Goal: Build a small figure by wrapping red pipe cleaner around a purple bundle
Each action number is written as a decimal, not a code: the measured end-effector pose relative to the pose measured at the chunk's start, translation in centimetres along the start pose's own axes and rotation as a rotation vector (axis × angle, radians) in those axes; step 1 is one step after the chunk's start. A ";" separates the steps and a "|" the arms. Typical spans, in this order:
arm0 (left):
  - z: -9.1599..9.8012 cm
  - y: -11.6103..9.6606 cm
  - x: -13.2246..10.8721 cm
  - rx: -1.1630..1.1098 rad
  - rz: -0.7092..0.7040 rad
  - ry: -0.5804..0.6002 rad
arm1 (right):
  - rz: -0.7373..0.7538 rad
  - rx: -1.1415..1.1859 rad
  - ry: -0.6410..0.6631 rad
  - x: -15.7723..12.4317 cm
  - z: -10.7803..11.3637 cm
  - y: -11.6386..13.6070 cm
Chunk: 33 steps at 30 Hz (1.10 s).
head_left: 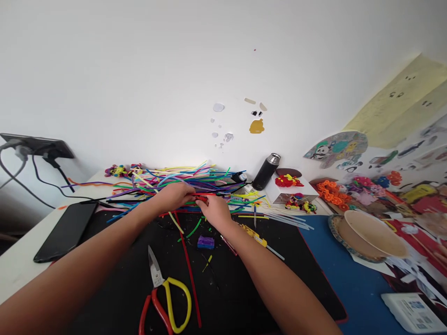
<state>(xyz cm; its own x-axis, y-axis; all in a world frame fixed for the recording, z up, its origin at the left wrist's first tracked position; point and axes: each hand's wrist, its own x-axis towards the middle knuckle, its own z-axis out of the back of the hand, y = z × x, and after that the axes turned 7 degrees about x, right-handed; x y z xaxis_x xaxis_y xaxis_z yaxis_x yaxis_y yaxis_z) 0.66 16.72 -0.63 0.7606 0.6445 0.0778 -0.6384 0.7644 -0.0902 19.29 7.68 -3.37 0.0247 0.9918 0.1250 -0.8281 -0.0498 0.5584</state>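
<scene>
Both hands are in at the front edge of the big loose pile of multicoloured fuzzy pipe cleaners (181,179) at the back of the worktop (21,265). The left hand (173,196) has its fingers curled down and closed. The right hand (215,210) is pinched narrow just beside it. Between them sits a short stretch of red fuzzy pipe cleaner (202,197), and each hand seems to grip one end. It lies right where the pile meets the black rubbery mat (115,260).

My two cents on doing this bit well: grip close to the spot you're working, since these stems flop and spring back if you hold them far out. Lift it clear of the pile first, because the fuzz snags on neighbours and you end up dragging three green ones along. Small tight pinches beat big bends.

There's also a long straight red stem (190,274) running down the mat toward the camera. I can't tell whether it's the same piece as the one being pinched, so I'd check before tugging.

The scissors with yellow and red handles (164,298) lie open on the mat, well apart from both hands, blades pointing up toward the work. A little purple block (206,242) sits just below the right wrist, easy to knock.
</scene>
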 end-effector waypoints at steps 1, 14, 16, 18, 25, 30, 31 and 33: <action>0.0 0.1 -0.1 0.002 0.001 -0.002 | 0.010 -0.001 0.010 0.2 -0.2 0.2; -0.9 2.1 -0.3 -0.031 0.059 -0.011 | -0.132 0.004 -0.082 -0.7 3.9 -5.1; -1.1 2.1 -0.2 -0.055 0.075 -0.018 | -0.158 0.009 -0.110 -1.3 5.0 -6.2; -1.1 2.0 -0.1 -0.081 0.089 -0.021 | -0.180 0.018 -0.141 -1.7 6.0 -7.4; 0.0 2.0 -0.2 -0.172 0.125 -0.051 | -0.184 0.086 -0.154 -2.9 7.1 -9.7; -0.2 -0.5 -0.3 -0.164 0.005 -0.036 | -0.139 0.164 -0.064 -2.9 4.8 -8.5; -0.3 -1.2 -0.2 -0.158 -0.018 -0.037 | -0.119 0.180 -0.046 -2.8 4.2 -8.0; -0.4 -2.3 0.0 -0.149 -0.043 -0.040 | -0.074 0.202 -0.011 -2.5 3.0 -6.6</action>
<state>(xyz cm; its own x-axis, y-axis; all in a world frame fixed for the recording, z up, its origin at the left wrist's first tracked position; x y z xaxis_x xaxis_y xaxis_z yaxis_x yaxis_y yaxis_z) 2.16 14.96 -0.87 0.7797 0.6137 0.1241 -0.5786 0.7820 -0.2316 26.39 5.19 -4.96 0.0885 0.9923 0.0864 -0.6951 -0.0006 0.7189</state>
